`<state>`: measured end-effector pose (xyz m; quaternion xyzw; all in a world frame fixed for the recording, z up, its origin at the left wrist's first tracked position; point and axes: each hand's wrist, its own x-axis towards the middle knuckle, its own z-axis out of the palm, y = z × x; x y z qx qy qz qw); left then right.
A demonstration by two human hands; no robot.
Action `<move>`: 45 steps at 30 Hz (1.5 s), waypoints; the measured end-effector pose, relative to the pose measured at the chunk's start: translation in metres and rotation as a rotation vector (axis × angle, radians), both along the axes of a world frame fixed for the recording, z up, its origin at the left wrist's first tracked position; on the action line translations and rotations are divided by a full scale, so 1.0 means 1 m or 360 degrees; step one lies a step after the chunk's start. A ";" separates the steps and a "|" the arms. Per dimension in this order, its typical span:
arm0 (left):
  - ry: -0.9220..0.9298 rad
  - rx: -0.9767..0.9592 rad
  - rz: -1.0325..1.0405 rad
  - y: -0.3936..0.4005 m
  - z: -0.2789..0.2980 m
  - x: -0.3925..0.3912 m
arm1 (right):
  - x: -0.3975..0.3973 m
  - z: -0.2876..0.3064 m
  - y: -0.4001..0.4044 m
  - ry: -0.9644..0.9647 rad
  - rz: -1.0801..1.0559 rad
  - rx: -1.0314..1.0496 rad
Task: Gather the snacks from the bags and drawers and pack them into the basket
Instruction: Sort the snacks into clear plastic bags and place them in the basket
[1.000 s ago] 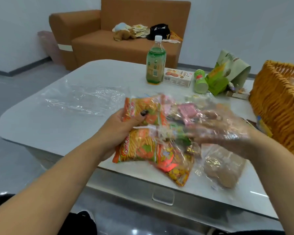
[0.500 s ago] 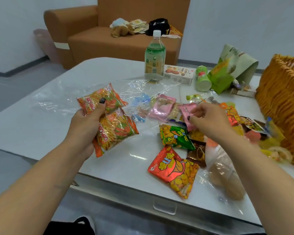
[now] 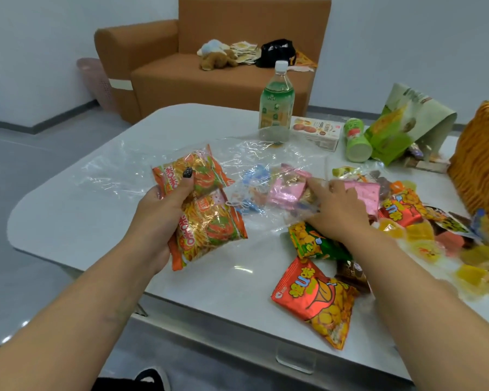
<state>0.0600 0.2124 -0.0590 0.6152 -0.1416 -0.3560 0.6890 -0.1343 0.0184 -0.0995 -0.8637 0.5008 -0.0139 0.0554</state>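
Note:
My left hand (image 3: 160,214) grips two orange noodle-snack packets (image 3: 209,218) above the table's left middle, thumb on the upper one. My right hand (image 3: 336,213) reaches into a heap of small snacks, its fingers on a pink packet (image 3: 287,190) under a clear plastic bag (image 3: 251,156); whether they pinch it I cannot tell. A green packet (image 3: 311,242) and a red-orange packet (image 3: 314,294) lie near the front edge. Jelly cups (image 3: 424,249) and more packets spread to the right. The woven orange basket (image 3: 480,162) stands at the right edge.
On the white table (image 3: 96,215) behind the heap stand a green drink bottle (image 3: 275,100), a biscuit box (image 3: 316,131), a green can on its side (image 3: 356,142) and a tipped green paper bag (image 3: 407,122). A brown sofa (image 3: 209,77) with toys stands beyond. A drawer handle (image 3: 294,359) sits below the front edge.
The snacks came out of the clear bag and spread over the table. My left hand drew the two orange packets leftward. My right hand shifted left onto the pink packet.

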 end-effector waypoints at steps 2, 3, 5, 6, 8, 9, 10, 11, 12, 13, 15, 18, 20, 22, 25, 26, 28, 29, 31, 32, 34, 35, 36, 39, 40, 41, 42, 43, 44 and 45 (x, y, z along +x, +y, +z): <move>0.0028 -0.0042 -0.0046 0.002 0.005 0.000 | 0.000 0.001 -0.002 -0.0031 0.0011 -0.0057; 0.0040 -0.0068 -0.0062 0.003 0.008 0.000 | -0.001 0.003 -0.002 -0.0093 0.0017 -0.0061; 0.0053 -0.0114 -0.0088 0.005 0.012 -0.002 | -0.008 0.005 -0.001 -0.0256 0.0034 -0.0022; 0.0053 -0.0130 -0.0103 0.006 0.014 -0.003 | -0.013 0.006 -0.001 -0.0352 0.0040 -0.0017; 0.0044 -0.0147 -0.0132 0.010 0.016 -0.005 | -0.023 0.011 -0.002 -0.0632 -0.0018 -0.0035; 0.0037 -0.0147 -0.0142 0.012 0.016 -0.005 | -0.028 0.017 -0.001 -0.0820 -0.0089 -0.0029; 0.0031 -0.0148 -0.0143 0.013 0.016 -0.005 | -0.032 0.025 0.001 -0.1034 -0.0187 -0.0004; 0.0023 -0.0151 -0.0135 0.014 0.017 -0.005 | -0.035 0.034 0.005 -0.1284 -0.0304 0.0081; 0.0008 -0.0159 -0.0125 0.015 0.018 -0.005 | -0.037 0.045 0.010 -0.1598 -0.0412 0.0260; -0.0008 -0.0166 -0.0117 0.015 0.019 -0.005 | -0.040 0.056 0.017 -0.1937 -0.0485 0.0537; -0.0027 -0.0173 -0.0114 0.015 0.019 -0.009 | -0.050 0.071 0.033 -0.2533 -0.0491 0.1114; -0.0035 -0.0198 -0.0174 0.013 0.020 -0.018 | -0.067 0.081 0.050 -0.2964 -0.0381 0.1547; -0.0051 -0.0199 -0.0213 0.012 0.022 -0.025 | -0.077 0.086 0.058 -0.2985 -0.0307 0.1597; -0.0070 -0.0204 -0.0237 0.011 0.024 -0.031 | -0.085 0.089 0.064 -0.2883 -0.0266 0.1582; -0.0063 -0.0215 -0.0309 0.012 0.026 -0.039 | -0.100 0.092 0.070 -0.2726 -0.0197 0.1644; -0.0054 -0.0206 -0.0348 0.012 0.026 -0.042 | -0.105 0.093 0.072 -0.2673 -0.0157 0.1692; -0.0067 -0.0170 -0.0445 0.014 0.026 -0.048 | -0.114 0.094 0.077 -0.2545 -0.0044 0.1814; -0.0096 -0.0143 -0.0499 0.014 0.025 -0.050 | -0.118 0.093 0.078 -0.2460 0.0010 0.1860; -0.0183 -0.0063 -0.0589 0.012 0.023 -0.054 | -0.124 0.091 0.079 -0.2284 0.0104 0.1925; -0.0225 -0.0027 -0.0612 0.011 0.021 -0.055 | -0.126 0.091 0.080 -0.2219 0.0145 0.1952; -0.0256 0.0012 -0.0618 0.010 0.019 -0.058 | -0.129 0.092 0.081 -0.2162 0.0177 0.1986; -0.0258 0.0025 -0.0617 0.009 0.019 -0.060 | -0.130 0.093 0.083 -0.2157 0.0188 0.2010; -0.0259 0.0038 -0.0621 0.008 0.018 -0.062 | -0.131 0.093 0.083 -0.2159 0.0188 0.2029; -0.0256 0.0050 -0.0677 0.004 0.017 -0.068 | -0.133 0.092 0.086 -0.2118 0.0206 0.2049; -0.0256 0.0042 -0.0704 0.003 0.017 -0.071 | -0.132 0.091 0.087 -0.2078 0.0201 0.2028; -0.0254 0.0033 -0.0732 0.002 0.018 -0.073 | -0.132 0.089 0.088 -0.2032 0.0191 0.2003; -0.0244 0.0021 -0.0761 0.001 0.018 -0.076 | -0.130 0.085 0.087 -0.1983 0.0212 0.2014; -0.0239 0.0012 -0.0797 0.000 0.017 -0.079 | -0.129 0.083 0.088 -0.1951 0.0238 0.2012; -0.0247 0.0006 -0.0836 -0.001 0.017 -0.082 | -0.128 0.081 0.088 -0.1914 0.0280 0.2013; -0.0261 -0.0002 -0.0868 -0.002 0.017 -0.085 | -0.126 0.081 0.089 -0.1882 0.0294 0.2047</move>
